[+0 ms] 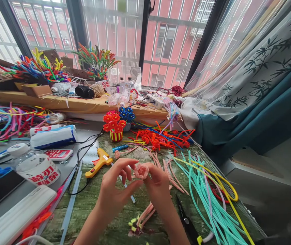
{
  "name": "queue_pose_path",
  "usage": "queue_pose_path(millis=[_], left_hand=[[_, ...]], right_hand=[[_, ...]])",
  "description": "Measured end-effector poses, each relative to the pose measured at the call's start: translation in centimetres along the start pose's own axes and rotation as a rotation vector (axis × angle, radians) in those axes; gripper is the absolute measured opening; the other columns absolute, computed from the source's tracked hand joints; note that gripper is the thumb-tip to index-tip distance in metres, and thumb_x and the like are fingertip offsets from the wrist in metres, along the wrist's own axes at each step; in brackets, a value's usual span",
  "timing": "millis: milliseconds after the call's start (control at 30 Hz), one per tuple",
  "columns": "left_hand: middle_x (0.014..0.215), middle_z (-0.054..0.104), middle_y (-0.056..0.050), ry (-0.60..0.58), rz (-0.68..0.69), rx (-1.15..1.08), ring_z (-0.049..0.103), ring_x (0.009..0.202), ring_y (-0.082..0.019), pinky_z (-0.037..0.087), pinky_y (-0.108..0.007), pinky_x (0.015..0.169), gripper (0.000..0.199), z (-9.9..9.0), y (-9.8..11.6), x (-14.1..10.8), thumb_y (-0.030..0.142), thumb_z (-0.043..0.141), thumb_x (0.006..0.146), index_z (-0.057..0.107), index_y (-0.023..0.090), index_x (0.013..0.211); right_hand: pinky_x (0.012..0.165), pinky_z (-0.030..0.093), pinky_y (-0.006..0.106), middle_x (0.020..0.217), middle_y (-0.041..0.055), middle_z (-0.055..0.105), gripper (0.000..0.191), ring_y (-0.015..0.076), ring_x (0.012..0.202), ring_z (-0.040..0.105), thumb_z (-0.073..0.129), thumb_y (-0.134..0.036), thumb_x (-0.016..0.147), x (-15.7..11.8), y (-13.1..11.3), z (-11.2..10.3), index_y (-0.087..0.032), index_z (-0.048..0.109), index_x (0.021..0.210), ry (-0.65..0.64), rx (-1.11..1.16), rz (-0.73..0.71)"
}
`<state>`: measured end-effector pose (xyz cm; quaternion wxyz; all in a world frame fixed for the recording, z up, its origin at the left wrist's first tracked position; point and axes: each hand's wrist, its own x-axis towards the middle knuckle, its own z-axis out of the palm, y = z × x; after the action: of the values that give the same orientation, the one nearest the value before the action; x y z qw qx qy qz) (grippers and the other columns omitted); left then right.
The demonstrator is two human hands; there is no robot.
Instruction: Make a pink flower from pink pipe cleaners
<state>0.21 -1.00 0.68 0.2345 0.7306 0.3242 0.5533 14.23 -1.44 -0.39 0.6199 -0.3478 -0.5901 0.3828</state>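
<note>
A small pink pipe-cleaner flower [141, 171], its petals cupped round a darker middle, is between my two hands above the table. My right hand [159, 185] grips it from the right side and from below. From the left, my left hand [117, 182] curves its thumb and index fingertip against the flower's edge, the other fingers bent. Loose pink pipe cleaners [169, 175] lie behind my right hand. Below my hands rests a bundle of pink stems with yellow-green tips [136, 225]. Just beyond is another small pink piece [117, 154].
A yellow glue gun [99, 163] lies left of my hands, its black cable running back. Black scissors [186, 219] and turquoise pipe cleaners [207, 197] are at right. Red and blue flowers [115, 122] stand behind, beside orange pieces [153, 137]. A plastic bottle [34, 165] is at left.
</note>
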Motion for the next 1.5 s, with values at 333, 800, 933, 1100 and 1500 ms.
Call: queue_pose_path(millis=[333,800,933,1100,1500], left_hand=[[0.086,0.057,-0.001,-0.09,0.022,0.099,0.048,0.061,-0.011,0.043,-0.023,0.058,0.037,-0.2,0.3,0.3,0.032,0.071,0.08,0.061,0.025,0.114],[0.084,0.061,-0.001,-0.051,0.12,0.053,0.057,0.07,-0.013,0.045,-0.021,0.059,0.019,-0.1,0.7,0.3,0.023,0.071,0.079,0.062,0.023,0.096],[0.082,0.059,0.0,-0.044,0.139,0.043,0.057,0.07,-0.013,0.045,-0.02,0.058,0.017,-0.1,0.7,0.4,0.022,0.072,0.079,0.063,0.022,0.094],[0.081,0.059,0.0,-0.038,0.178,0.038,0.057,0.069,-0.012,0.045,-0.02,0.057,0.015,-0.1,0.7,0.5,0.022,0.071,0.08,0.063,0.021,0.092],[0.087,0.057,0.0,-0.102,0.093,0.04,0.049,0.065,-0.011,0.044,-0.021,0.058,0.04,-0.1,0.3,0.2,0.035,0.071,0.079,0.058,0.022,0.115]], right_hand=[[0.064,0.047,0.028,0.063,0.0014,0.061,0.031,0.0182,0.065,0.057,0.064,-0.047,0.082,0.1,0.4,-0.2,-0.019,0.067,0.07,-0.096,0.112,0.13],[0.063,0.045,0.027,0.063,-0.0001,0.06,0.017,0.0167,0.064,0.056,0.064,-0.031,0.08,-0.2,-0.1,0.0,-0.019,0.066,0.068,-0.143,0.192,0.17],[0.065,0.047,0.028,0.065,0.0006,0.063,0.016,0.0174,0.065,0.059,0.064,-0.029,0.081,-0.2,-0.4,0.0,-0.019,0.067,0.069,-0.155,0.215,0.159],[0.067,0.046,0.028,0.066,0.0005,0.064,0.012,0.0172,0.067,0.058,0.064,-0.024,0.08,-0.1,-0.6,0.0,-0.019,0.067,0.069,-0.182,0.263,0.172],[0.063,0.041,0.024,0.064,-0.0017,0.058,0.01,0.0138,0.063,0.051,0.066,-0.024,0.078,-0.2,0.5,-0.2,-0.018,0.066,0.069,-0.153,0.331,0.158]])
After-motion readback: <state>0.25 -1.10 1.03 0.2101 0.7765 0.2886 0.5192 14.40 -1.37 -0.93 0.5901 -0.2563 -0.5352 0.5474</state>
